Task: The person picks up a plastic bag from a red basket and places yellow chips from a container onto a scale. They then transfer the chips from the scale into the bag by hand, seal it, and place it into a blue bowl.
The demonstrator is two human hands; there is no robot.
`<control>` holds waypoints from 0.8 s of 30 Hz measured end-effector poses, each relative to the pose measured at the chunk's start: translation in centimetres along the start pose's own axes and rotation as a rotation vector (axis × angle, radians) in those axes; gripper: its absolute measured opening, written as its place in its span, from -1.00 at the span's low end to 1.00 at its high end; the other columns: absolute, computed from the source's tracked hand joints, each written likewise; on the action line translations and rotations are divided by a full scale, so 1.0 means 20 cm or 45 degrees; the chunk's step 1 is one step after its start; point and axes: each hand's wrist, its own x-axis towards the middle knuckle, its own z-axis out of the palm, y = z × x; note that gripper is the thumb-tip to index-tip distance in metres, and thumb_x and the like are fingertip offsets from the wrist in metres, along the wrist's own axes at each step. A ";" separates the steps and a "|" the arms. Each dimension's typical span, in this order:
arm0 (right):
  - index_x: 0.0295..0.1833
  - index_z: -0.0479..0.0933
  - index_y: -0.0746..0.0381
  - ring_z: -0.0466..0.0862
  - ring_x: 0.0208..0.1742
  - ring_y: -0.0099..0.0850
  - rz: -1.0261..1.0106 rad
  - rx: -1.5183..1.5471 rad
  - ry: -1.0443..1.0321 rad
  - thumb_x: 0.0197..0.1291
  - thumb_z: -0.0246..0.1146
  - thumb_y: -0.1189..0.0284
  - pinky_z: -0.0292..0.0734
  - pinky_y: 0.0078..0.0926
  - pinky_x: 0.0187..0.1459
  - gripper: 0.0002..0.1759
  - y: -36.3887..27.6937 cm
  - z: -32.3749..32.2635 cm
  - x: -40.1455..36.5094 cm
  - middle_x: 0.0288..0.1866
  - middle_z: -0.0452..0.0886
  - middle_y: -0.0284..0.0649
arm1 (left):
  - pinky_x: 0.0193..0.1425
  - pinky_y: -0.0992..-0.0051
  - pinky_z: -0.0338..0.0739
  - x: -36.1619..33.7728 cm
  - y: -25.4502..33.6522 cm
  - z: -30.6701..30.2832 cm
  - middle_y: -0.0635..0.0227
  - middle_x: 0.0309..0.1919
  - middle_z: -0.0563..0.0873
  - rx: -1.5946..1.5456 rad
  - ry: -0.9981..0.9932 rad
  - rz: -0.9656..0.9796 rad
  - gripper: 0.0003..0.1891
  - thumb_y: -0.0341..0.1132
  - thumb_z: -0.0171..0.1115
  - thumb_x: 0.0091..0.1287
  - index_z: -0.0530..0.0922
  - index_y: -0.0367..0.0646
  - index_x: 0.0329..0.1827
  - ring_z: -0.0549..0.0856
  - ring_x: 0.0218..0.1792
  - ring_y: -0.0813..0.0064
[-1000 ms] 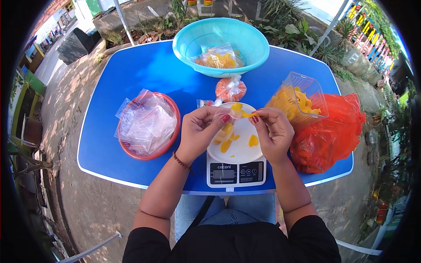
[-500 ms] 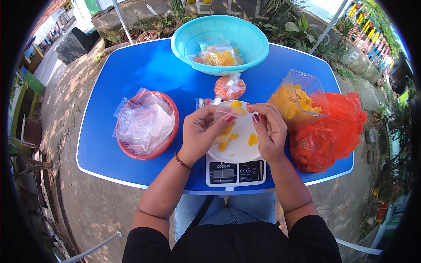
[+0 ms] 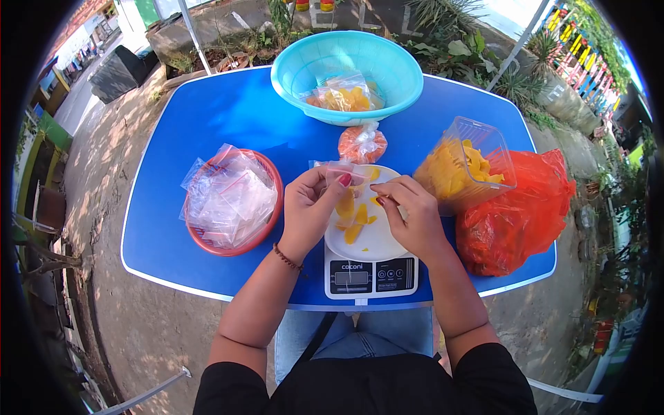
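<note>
Above a white plate [image 3: 384, 243], my left hand [image 3: 312, 206] pinches the top of a small clear zip bag [image 3: 344, 207] with yellow pieces inside. My right hand [image 3: 413, 216] is over the plate's right side, its thumb and index finger close together around a small yellow piece [image 3: 376, 201]. Other yellow pieces [image 3: 353, 232] show on or over the plate. The plate rests on a white kitchen scale [image 3: 370, 277] with a dark panel.
A red basket [image 3: 276, 216] of empty clear bags stands left. Behind are a turquoise basin [image 3: 387, 59] with filled bags and a bag of orange bits [image 3: 362, 143]. At right are a clear container [image 3: 460, 169] of yellow pieces and a red plastic bag [image 3: 508, 214].
My right hand has moved down and left over the plate, and its fingers have closed around a yellow piece. My left hand still holds the bag, now more upright.
</note>
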 end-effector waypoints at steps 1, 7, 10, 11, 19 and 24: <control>-0.10 0.65 0.33 0.71 -0.12 -0.28 0.023 0.100 0.098 0.17 0.29 0.71 0.64 -0.39 -0.05 -0.81 -0.01 0.00 0.00 -0.16 0.67 -0.16 | 0.11 0.54 0.63 -0.01 0.00 0.00 0.14 -0.05 0.80 0.023 -0.007 -0.022 -0.78 -0.38 0.30 0.44 0.62 -0.34 0.04 0.77 -0.05 0.51; -0.13 0.61 0.39 0.72 -0.16 -0.47 0.151 0.818 0.564 0.24 0.28 0.74 0.64 -0.59 -0.08 -0.88 -0.06 0.03 -0.02 -0.15 0.67 -0.14 | 0.03 0.55 0.69 -0.03 0.02 0.03 0.16 -0.12 0.81 0.170 -0.085 -0.090 -0.72 -0.51 0.42 0.30 0.62 -0.37 0.05 0.80 -0.08 0.49; -0.13 0.62 0.38 0.69 -0.20 -0.50 0.018 0.637 0.555 0.23 0.32 0.70 0.59 -0.61 -0.15 -0.89 -0.05 0.04 -0.03 -0.16 0.69 -0.16 | 0.03 0.55 0.69 -0.04 0.01 0.04 0.19 -0.13 0.81 0.233 -0.128 -0.071 -0.69 -0.52 0.47 0.25 0.64 -0.35 0.04 0.79 -0.08 0.51; -0.14 0.62 0.36 0.68 -0.22 -0.50 -0.020 0.538 0.495 0.23 0.34 0.69 0.57 -0.61 -0.18 -0.89 -0.04 0.03 -0.03 -0.17 0.70 -0.17 | 0.04 0.54 0.69 -0.05 0.02 0.05 0.20 -0.13 0.81 0.254 -0.147 -0.064 -0.69 -0.52 0.48 0.24 0.64 -0.34 0.03 0.79 -0.07 0.52; -0.07 0.68 0.28 0.63 -0.07 -0.32 -0.183 0.247 0.240 0.18 0.29 0.59 0.44 -0.34 0.06 -0.80 -0.03 -0.03 0.00 -0.09 0.72 -0.14 | 0.03 0.55 0.68 -0.05 0.00 0.05 0.20 -0.09 0.81 0.270 -0.185 0.019 -0.71 -0.50 0.43 0.29 0.64 -0.33 0.06 0.78 -0.08 0.54; 0.10 0.66 0.24 0.56 0.12 -0.17 0.061 -0.008 0.150 0.24 0.19 0.51 0.39 -0.24 0.21 -0.67 -0.01 0.00 0.02 0.10 0.69 -0.11 | 0.01 0.57 0.64 -0.03 -0.01 0.03 0.21 -0.10 0.80 0.107 -0.042 0.061 -0.78 -0.41 0.29 0.45 0.61 -0.35 0.07 0.78 -0.07 0.55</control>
